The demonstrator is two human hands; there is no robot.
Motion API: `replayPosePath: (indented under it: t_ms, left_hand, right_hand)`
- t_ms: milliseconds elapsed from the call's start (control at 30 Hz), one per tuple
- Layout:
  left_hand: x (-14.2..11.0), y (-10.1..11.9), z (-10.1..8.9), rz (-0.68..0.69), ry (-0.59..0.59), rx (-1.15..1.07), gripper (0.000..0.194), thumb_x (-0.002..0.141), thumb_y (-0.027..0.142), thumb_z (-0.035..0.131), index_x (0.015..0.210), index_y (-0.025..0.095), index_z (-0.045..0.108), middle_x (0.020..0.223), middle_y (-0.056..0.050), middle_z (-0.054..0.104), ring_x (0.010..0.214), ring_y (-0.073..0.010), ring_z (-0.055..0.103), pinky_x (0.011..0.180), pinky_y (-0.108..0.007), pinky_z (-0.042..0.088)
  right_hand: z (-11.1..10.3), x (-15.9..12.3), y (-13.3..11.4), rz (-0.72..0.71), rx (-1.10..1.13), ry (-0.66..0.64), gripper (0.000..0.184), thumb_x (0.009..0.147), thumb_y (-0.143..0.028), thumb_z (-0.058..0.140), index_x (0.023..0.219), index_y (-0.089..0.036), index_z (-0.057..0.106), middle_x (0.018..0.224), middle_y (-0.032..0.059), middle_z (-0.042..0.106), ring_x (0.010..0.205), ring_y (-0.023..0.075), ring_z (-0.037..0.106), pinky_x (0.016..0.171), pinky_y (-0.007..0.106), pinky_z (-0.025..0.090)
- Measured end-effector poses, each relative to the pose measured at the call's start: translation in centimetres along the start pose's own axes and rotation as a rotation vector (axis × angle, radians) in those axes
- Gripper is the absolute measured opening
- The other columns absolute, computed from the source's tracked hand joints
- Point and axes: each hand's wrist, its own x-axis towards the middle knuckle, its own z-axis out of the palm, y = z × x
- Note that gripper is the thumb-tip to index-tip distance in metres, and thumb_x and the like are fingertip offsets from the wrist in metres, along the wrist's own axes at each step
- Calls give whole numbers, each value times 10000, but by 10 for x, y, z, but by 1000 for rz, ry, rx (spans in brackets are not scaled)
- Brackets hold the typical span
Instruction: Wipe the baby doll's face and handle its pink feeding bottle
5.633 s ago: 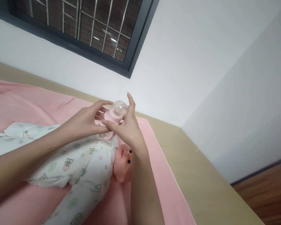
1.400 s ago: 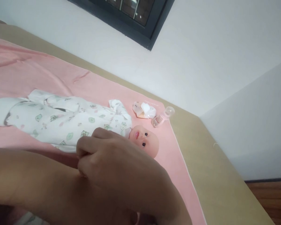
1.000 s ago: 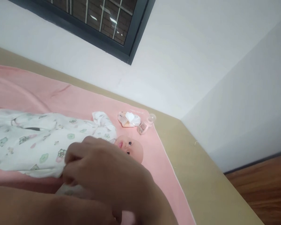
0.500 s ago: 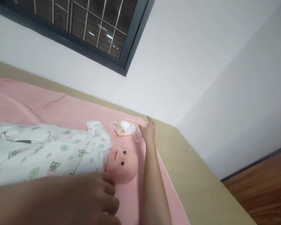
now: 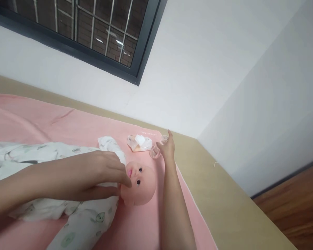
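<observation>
Both moved: left hand [image 5: 97, 172] over doll [image 5: 143, 185], right hand [image 5: 168, 147] at bottle [image 5: 155, 152].

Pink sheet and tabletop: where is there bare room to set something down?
Bare: tabletop right of the pink sheet; sheet between romper and window-side edge. Crowded: around the doll's head, with left hand, right hand, baby bottle and plastic packet close.

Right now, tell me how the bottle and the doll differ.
The bottle is clear; the doll is opaque and wears printed clothes. The bottle is much smaller than the doll. The right hand is at the bottle; the left hand is over the doll. Both rest on pink cloth.
</observation>
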Motion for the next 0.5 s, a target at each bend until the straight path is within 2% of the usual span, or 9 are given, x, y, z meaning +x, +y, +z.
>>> replayPosePath:
  t_ms: [100,200,300,400,500]
  left_hand:
    - [-1,-10,-2,-48,-59,-23,216,949,267,498,1102,277,650,996,-15,691,910,-197,612,791,-288,489]
    - [0,-21,-1,-81,38,8,246,964,292,468,1124,269,653,1060,-26,677,959,-195,610,839,-287,479]
    - [1,-28,3,-163,181,19,247,952,312,471,1107,261,656,1126,-27,652,1018,-195,608,875,-283,480]
    - [3,-32,5,-257,316,40,269,945,366,468,1132,261,631,1186,-34,625,1087,-217,583,913,-311,476]
    - [5,-31,7,-338,447,102,344,925,442,492,1191,238,574,1212,-53,615,1099,-244,578,912,-337,478]
  right_hand:
    - [-8,2,-2,1,15,14,806,640,-229,616,1414,-204,393,1117,96,604,957,228,596,898,379,486]
    - [-21,3,-15,-7,73,46,796,635,-263,644,1396,-223,413,1160,95,602,1053,248,582,955,409,467]
    - [-33,1,-39,-55,205,42,792,630,-286,679,1377,-241,423,1134,75,616,1022,228,596,944,405,481]
    - [-41,-10,-72,-155,390,-36,792,646,-308,700,1376,-253,399,1123,60,623,923,185,625,861,355,526]
    - [-43,-33,-105,-281,506,-155,776,693,-325,698,1387,-268,356,1189,67,610,939,170,635,804,309,545]
